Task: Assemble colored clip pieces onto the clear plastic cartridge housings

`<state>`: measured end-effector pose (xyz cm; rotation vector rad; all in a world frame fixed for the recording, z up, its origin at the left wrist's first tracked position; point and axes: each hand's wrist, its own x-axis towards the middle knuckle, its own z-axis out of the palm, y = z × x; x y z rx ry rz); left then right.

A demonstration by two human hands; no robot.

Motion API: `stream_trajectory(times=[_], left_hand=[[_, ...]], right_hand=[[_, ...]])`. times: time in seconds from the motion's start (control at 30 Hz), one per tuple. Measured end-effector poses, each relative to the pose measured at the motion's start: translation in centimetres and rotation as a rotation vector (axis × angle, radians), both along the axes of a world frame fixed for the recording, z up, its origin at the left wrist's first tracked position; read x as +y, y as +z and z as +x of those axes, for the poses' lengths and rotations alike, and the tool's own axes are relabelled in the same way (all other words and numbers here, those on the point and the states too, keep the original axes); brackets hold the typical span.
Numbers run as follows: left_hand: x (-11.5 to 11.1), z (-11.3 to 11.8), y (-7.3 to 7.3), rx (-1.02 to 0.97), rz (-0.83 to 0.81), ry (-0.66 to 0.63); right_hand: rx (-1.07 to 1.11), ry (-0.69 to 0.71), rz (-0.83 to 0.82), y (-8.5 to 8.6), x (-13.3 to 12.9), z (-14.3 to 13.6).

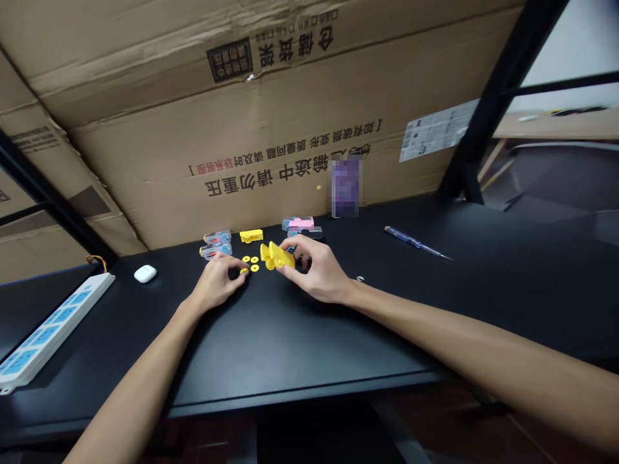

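At left, with thumb and forefinger of left hand (216, 281), touching yellow disc (244, 271) on table (251, 348); not possible to tell if gripped. Just beside, three other discs (253, 268). Rightward, yellow part (279, 256), pinched between thumb and fingers of right hand (323, 270).

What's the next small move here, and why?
I'd probably close the left hand on the small yellow ring and lift it: the fingertips are right at it, while the right hand holds the larger yellow piece nearby.
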<state>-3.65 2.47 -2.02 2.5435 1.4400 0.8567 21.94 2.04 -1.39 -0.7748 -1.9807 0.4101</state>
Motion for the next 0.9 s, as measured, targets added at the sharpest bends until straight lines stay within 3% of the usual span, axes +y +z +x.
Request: stream_trajectory(times=[0.1, 0.27, 0.43, 0.73, 0.9], left_hand=[[-0.9, 1.1, 0.7, -0.18, 0.13, 0.026], [-3.0, 3.8, 1.7, -0.426, 0.324, 0.003], [-4.0, 4.7, 1.6, -0.399, 0.28, -0.092], [-4.0, 5.8, 1.4, -0.362, 0.393, -0.163], [-3.7, 5.9, 0.7, -0.399, 0.321, -0.214]], right_hand=[[0.028, 0.018, 0.004, -0.5, 0.1, 0.3], [-0.233, 0.006, -0.056, -1.0, 0.4, -0.1], [-0.378, 0.076, -0.063, -0.6, -0.5, -1.1], [-0.349, 0.15, -0.083, 0.1, -0.4, -0.5], [-0.304, 0.181, -0.121, -0.4, -0.1, -0.4]])
